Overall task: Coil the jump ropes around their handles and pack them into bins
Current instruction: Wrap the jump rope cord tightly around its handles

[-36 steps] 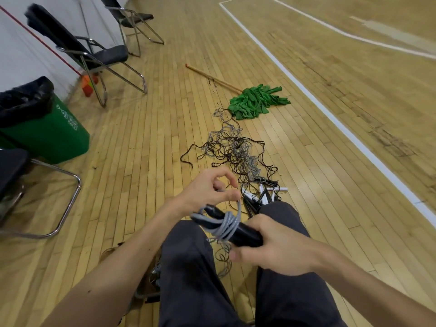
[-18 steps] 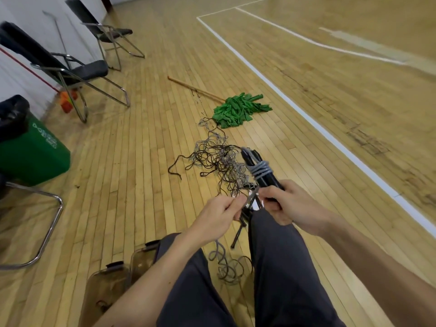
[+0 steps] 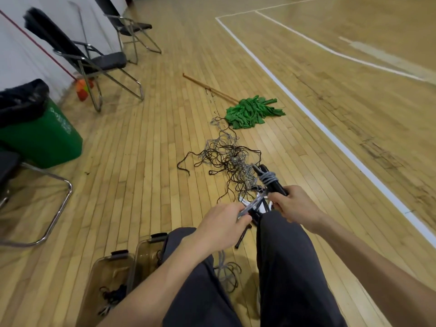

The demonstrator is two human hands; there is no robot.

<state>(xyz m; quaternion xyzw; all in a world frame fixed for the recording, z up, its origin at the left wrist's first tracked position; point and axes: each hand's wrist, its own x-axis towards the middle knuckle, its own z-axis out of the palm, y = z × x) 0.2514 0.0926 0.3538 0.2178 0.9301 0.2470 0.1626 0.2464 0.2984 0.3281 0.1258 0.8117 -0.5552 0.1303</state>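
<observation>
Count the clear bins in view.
2. Near bin at bottom left, black rope inside. Far bin just beyond it, partly behind the left leg. More could be hidden under the legs.

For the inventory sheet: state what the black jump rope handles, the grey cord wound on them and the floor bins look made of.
Handles: matte black, probably hard plastic or foam grip; too blurred to settle.
Grey cord: thin and flexible, wraps tightly, likely vinyl or braided cord.
Bins: translucent brownish plastic, since the floor shows through the walls, with dark clips.
</observation>
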